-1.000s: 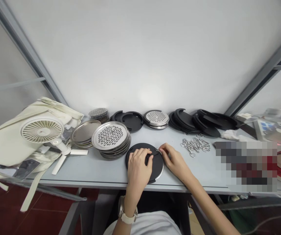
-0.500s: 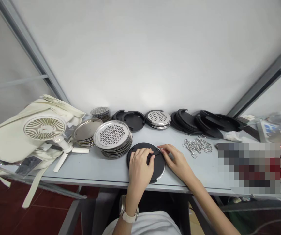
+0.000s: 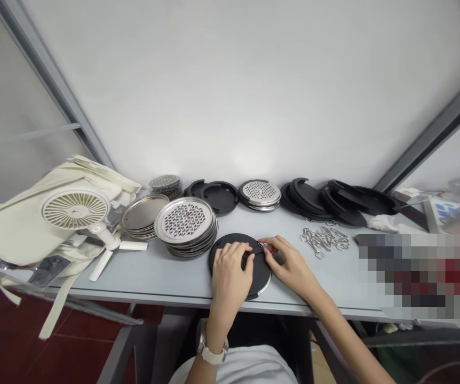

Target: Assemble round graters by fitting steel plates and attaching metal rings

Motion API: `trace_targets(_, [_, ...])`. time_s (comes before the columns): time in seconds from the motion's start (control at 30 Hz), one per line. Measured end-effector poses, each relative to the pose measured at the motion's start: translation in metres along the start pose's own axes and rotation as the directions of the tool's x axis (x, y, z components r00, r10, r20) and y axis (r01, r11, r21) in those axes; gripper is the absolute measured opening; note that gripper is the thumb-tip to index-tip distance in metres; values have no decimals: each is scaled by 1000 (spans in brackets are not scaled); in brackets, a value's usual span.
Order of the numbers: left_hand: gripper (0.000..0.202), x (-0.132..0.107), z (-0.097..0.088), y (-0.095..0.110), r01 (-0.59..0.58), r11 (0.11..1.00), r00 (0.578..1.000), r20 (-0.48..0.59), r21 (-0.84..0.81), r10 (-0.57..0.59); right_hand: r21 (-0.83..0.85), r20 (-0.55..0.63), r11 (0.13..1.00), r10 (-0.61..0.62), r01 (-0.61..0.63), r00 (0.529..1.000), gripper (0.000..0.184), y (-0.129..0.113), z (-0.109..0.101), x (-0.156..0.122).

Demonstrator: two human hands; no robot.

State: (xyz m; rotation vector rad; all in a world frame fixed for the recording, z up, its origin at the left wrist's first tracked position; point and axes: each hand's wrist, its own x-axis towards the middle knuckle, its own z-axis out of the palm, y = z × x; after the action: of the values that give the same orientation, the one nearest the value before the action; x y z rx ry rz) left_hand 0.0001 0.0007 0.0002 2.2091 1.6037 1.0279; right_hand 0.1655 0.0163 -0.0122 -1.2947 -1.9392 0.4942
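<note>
your right hand is nearest the work, its fingers narrowly pinching a small steel clip. the clip's long axis is running roughly left to right, and it is sitting at the upper part of a black round disc, just beside the left fingertips. your left hand is pressing on the disc, its fingers spread wide and holding nothing else that you can see. a white-strapped watch is circling your left wrist.

beyond, on the grey worktop, four stacks of round plates are standing: steel perforated plates, plain steel plates, a farther perforated stack and dark mesh discs. three groups of black slotted pieces are lying along the wall, with one loose pile of steel clips at centre right. a cream fan is resting on a cream cloth bag at the left.
</note>
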Motion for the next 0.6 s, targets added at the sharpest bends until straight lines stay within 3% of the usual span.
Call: trace_targets(0.6, [11,0,1,-1,3,1000,1000,-2,-16,-3,100,42,991,83,-87,996,23,5,0,1])
